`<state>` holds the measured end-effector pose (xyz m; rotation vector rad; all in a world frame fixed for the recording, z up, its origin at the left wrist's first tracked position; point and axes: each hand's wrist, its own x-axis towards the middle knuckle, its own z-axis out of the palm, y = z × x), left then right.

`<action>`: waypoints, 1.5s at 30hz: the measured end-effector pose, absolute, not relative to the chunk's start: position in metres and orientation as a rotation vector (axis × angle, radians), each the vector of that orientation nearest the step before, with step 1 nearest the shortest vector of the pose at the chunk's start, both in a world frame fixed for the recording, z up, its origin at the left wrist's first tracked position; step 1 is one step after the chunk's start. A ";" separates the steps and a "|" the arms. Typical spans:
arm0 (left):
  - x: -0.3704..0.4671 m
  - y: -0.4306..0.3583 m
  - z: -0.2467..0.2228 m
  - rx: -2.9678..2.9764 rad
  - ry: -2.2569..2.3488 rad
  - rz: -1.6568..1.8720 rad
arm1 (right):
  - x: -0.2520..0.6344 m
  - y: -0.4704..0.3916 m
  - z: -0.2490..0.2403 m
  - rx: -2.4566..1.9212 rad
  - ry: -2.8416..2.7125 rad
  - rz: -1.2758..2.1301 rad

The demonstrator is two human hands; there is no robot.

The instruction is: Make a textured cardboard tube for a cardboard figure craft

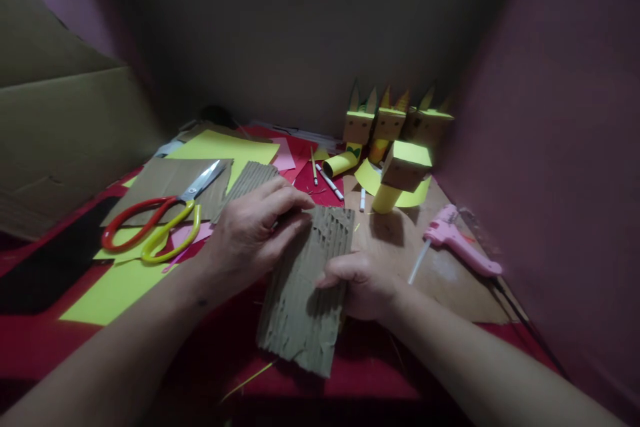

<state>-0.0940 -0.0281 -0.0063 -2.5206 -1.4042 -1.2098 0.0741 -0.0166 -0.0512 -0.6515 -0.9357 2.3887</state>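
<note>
A strip of corrugated cardboard [300,313] with exposed ridges is held upright-slanted over the red tabletop. My right hand [363,280] grips its right edge, thumb on the ridged face and the other fingers behind. At the upper left edge, my left hand [265,223] pinches the strip between thumb and fingers; the fingertips are partly hidden. Behind my left hand lies another ridged cardboard piece [250,179]. Scissors with one red and one yellow handle [170,213] rest to the left, blades apart, on a flat cardboard piece [150,180].
A pink glue gun [460,240] lies at right on a wooden board [440,287], its cord trailing down. Several box-headed paper figures [407,163] stand at the back. Yellow paper [110,293], pencils and white sticks [329,181] are scattered. A large cardboard box [60,140] stands left.
</note>
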 end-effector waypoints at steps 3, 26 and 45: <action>-0.096 -0.028 -0.007 -2.536 -1.412 -1.237 | 0.077 -0.014 -0.052 -0.635 -0.962 2.401; -0.067 -0.045 -0.025 -2.703 -1.223 -0.893 | 0.072 -0.003 -0.051 -0.514 -0.955 2.119; -0.051 -0.052 -0.029 -2.550 -1.298 -0.769 | 0.066 -0.015 -0.048 -0.694 -1.042 1.994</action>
